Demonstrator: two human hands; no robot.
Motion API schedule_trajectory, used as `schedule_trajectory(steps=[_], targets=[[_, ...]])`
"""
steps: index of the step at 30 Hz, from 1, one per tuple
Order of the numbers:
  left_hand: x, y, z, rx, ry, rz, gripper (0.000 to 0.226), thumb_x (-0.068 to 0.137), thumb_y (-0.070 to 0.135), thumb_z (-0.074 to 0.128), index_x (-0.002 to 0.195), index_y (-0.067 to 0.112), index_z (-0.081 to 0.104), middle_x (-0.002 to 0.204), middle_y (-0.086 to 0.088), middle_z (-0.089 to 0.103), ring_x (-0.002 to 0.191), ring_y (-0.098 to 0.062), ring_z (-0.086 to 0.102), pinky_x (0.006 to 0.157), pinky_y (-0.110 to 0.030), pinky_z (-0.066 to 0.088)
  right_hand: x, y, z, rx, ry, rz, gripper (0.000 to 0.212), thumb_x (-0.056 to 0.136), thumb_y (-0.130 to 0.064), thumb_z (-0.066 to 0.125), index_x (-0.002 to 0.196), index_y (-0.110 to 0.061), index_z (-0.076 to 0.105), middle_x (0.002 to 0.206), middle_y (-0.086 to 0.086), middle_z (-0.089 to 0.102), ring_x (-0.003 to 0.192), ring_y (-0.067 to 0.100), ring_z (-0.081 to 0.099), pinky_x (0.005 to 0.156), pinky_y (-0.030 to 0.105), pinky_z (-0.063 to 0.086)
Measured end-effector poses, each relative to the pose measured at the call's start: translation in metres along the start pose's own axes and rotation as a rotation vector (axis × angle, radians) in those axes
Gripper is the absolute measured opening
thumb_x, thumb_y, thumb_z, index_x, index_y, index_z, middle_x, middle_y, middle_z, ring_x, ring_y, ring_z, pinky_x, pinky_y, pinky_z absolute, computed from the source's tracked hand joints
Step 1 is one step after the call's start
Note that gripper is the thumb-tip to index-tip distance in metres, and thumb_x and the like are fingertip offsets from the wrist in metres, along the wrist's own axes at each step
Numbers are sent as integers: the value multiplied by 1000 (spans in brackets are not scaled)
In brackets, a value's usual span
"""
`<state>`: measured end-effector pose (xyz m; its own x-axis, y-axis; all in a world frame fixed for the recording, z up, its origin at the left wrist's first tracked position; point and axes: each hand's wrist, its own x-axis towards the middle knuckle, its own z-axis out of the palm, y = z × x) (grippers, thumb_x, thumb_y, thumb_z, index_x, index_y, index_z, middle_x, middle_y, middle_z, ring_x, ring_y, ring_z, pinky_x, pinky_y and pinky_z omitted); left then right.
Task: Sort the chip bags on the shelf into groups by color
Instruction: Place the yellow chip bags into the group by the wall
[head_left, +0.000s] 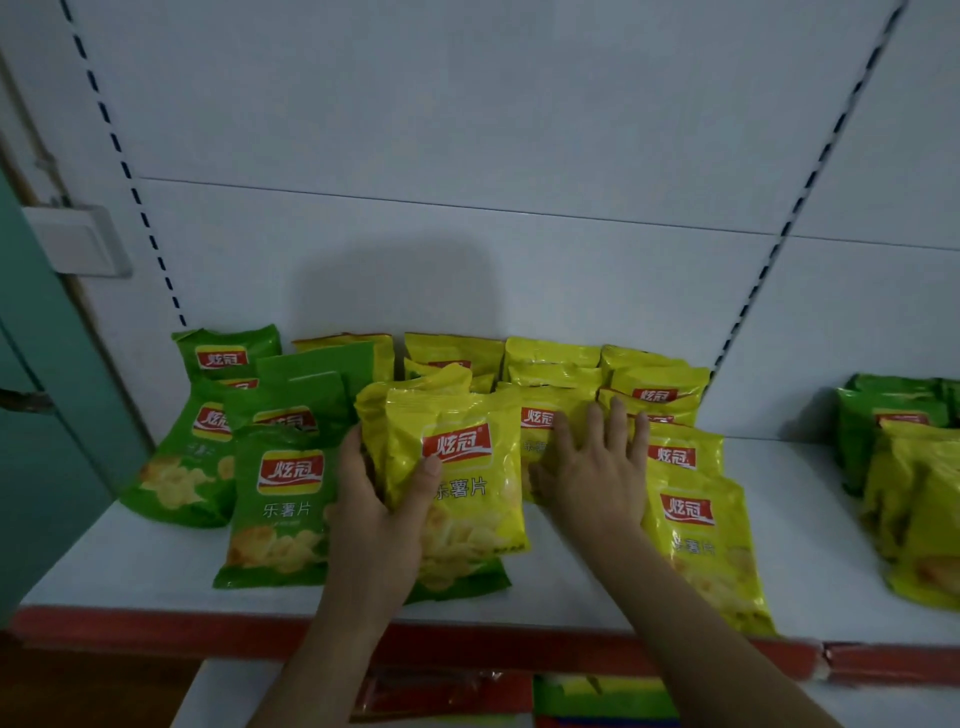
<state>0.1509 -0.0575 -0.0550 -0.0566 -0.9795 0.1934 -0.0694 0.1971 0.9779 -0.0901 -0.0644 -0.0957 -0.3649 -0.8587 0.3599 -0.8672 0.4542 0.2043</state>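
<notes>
My left hand (376, 519) grips a yellow chip bag (457, 467) at centre frame, thumb across its front and fingers curled round its left edge, holding it upright over a green bag (467, 584) lying on the white shelf (130, 566). My right hand (597, 467) rests with fingers spread flat on the yellow bags (691, 525) at right. Green bags (275, 499) cluster at left. More yellow bags (550, 358) stand at the back panel.
</notes>
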Motion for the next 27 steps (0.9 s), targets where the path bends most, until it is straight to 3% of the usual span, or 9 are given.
schedule_trajectory(steps=[3, 6, 9, 13, 16, 18, 20, 24, 27], targets=[[2, 3, 0, -7, -2, 1, 67, 90, 51, 69, 150, 40, 40, 128, 22, 63, 102, 9, 66, 79, -23, 54, 0, 3, 2, -11, 3, -20, 81, 98, -74, 39, 165, -28, 31, 170, 18, 29, 161, 46, 6, 126, 67, -5], [4, 6, 1, -22, -5, 2, 68, 90, 52, 70, 150, 43, 40, 131, 24, 62, 110, 3, 65, 87, -32, 57, -1, 6, 0, 16, -7, -24, 81, 96, -70, 45, 164, -26, 33, 168, 20, 33, 161, 47, 9, 127, 67, 0], [4, 12, 5, -35, -9, 8, 64, 91, 50, 70, 148, 43, 42, 128, 26, 63, 108, 4, 66, 84, -27, 57, -5, 9, -8, 157, 75, 19, 74, 98, -59, 47, 160, -20, 40, 163, 23, 40, 158, 48, 20, 127, 66, 13], [6, 19, 16, -91, -46, 10, 58, 92, 43, 73, 143, 44, 46, 118, 30, 66, 104, 10, 66, 67, -13, 57, -23, 22, -41, 729, 349, 97, 60, 104, -52, 44, 150, -16, 56, 144, 9, 61, 140, 34, 50, 117, 56, 40], [5, 23, 28, -94, -72, 10, 68, 87, 50, 75, 146, 45, 43, 128, 24, 66, 110, 1, 68, 77, -20, 59, -49, 25, -79, 1210, 253, 32, 65, 101, -62, 47, 160, -37, 41, 143, -14, 58, 128, 8, 58, 98, 35, 55], [4, 22, 36, -100, -70, 25, 72, 85, 52, 77, 148, 44, 42, 131, 21, 66, 115, -1, 67, 87, -30, 59, -60, 23, -88, 1167, 188, -121, 75, 96, -66, 57, 163, -46, 29, 152, -18, 46, 131, 9, 56, 95, 31, 57], [5, 25, 43, -111, -66, 37, 69, 86, 53, 76, 148, 43, 44, 130, 22, 67, 113, 2, 67, 87, -28, 58, -63, 24, -80, 1044, 159, -173, 76, 94, -70, 61, 160, -51, 31, 161, -14, 34, 142, 12, 47, 101, 39, 57], [7, 26, 49, -100, -50, 51, 59, 92, 62, 61, 147, 43, 48, 132, 23, 65, 118, 0, 64, 94, -32, 56, -62, 34, -73, 1007, 188, -40, 65, 93, -53, 73, 153, -47, 48, 162, -5, 39, 129, 22, 57, 100, 38, 55], [11, 24, 41, -84, 67, 68, 47, 99, 56, 56, 143, 39, 51, 128, 22, 64, 111, 0, 65, 88, -34, 58, -58, 53, -68, 872, 283, 101, 61, 93, -33, 79, 151, -32, 57, 161, 8, 42, 119, 29, 61, 93, 33, 47]])
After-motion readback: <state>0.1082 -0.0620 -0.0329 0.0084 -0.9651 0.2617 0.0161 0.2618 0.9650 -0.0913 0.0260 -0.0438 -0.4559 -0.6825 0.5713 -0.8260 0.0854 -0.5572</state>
